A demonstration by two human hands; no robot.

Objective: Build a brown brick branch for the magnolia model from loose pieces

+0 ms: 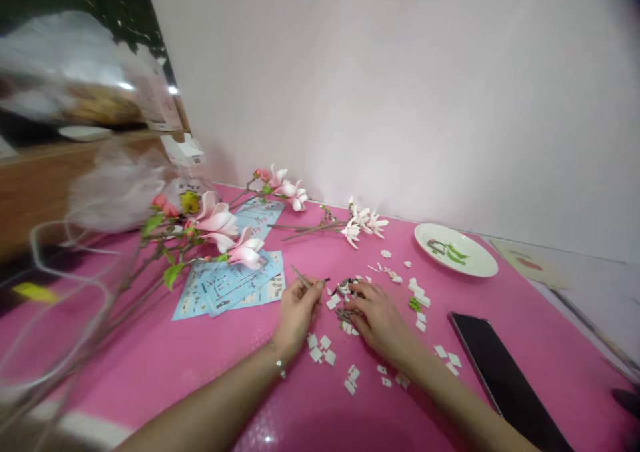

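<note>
My left hand is closed in a pinch on a thin brown stick-like piece, which slants up to the left past the fingers. A small dark piece shows by its fingertips. Palm down, my right hand has its fingers apart and bent over a pile of small brown and dark pieces, with the fingertips at the pile's right side. White square tiles lie just below my left hand. Small white parts and bright green pieces are scattered to the right of my right hand.
A white plate holds green leaf-shaped pieces. Near my right forearm lies a black phone. Pink artificial blossoms on branches extend over blue instruction sheets at left. White flower sprigs lie near the wall.
</note>
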